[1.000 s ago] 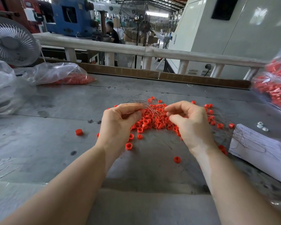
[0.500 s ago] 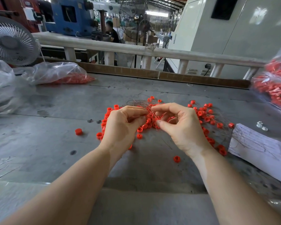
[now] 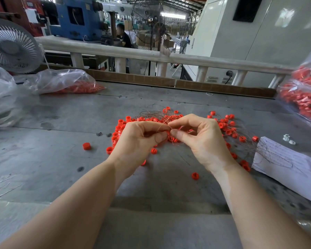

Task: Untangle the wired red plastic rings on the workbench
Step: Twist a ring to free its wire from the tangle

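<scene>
My left hand [image 3: 139, 139] and right hand [image 3: 198, 139] both pinch fine wire above the red rings [image 3: 226, 126] heaped mid-desk [image 3: 61, 159]. I should tease one strand slowly, never yank.

Two hands: left hand [image 3: 138, 139], right hand [image 3: 203, 141]. One tangled heap of red rings [image 3: 226, 126] on thin wire [image 3: 147, 112], too many to count; three loose rings lie apart from it: one at left [image 3: 86, 146], one below the left hand [image 3: 154, 151], one near the right wrist [image 3: 195, 176]. Three clear plastic bags: two holding red parts [image 3: 66, 83] [image 3: 305, 94], one at far left, contents unclear [image 3: 0, 97]. Two small white parts [image 3: 288, 139]. One paper sheet [image 3: 285, 162]. One tabletop [image 3: 61, 159]. One white fan [image 3: 11, 45].
</scene>
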Motion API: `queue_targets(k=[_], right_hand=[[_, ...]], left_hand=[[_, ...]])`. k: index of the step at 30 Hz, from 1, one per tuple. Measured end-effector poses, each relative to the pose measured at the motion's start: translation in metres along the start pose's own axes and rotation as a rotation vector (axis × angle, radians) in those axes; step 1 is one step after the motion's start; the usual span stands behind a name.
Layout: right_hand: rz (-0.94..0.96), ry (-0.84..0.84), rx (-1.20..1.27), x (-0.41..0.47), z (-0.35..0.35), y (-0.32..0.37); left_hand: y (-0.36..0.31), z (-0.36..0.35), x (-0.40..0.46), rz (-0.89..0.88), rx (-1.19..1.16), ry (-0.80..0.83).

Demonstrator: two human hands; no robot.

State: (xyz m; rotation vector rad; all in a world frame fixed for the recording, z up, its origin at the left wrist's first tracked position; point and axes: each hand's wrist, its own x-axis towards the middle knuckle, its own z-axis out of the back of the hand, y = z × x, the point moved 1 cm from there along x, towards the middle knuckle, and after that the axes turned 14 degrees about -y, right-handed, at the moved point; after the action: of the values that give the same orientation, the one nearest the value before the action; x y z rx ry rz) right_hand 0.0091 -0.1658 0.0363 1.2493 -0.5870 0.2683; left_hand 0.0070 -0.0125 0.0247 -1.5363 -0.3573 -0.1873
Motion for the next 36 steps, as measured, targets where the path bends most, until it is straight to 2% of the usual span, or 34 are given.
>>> queue_targets(k=[7,12,20,26,30,33,36], right_hand=[[0.055,0.073,-0.010,0.000,0.003,0.001],[0.023,0.039,-0.041,0.001,0.002,-0.002],[-0.084,-0.076,-0.094,0.004,0.002,-0.010],[-0.244,-0.279,-0.161,0.007,0.008,-0.028],[-0.361,-0.353,-0.133,0.008,0.009,-0.034],[-0.410,-0.261,-0.176,0.009,0.007,-0.035],[-0.218,-0.143,-0.522,0.007,0.003,-0.029]], left_hand=[[0.000,0.001,-0.001,0.062,0.015,0.056],[0.000,0.000,0.000,0.124,-0.009,0.075],[0.004,0.001,0.001,0.204,-0.027,0.057],[0.008,0.004,0.005,0.244,-0.049,-0.101],[0.009,0.004,0.005,0.232,-0.022,-0.130],[0.009,0.004,0.005,0.228,-0.012,-0.137],[0.010,0.004,0.005,0.227,-0.004,-0.138]])
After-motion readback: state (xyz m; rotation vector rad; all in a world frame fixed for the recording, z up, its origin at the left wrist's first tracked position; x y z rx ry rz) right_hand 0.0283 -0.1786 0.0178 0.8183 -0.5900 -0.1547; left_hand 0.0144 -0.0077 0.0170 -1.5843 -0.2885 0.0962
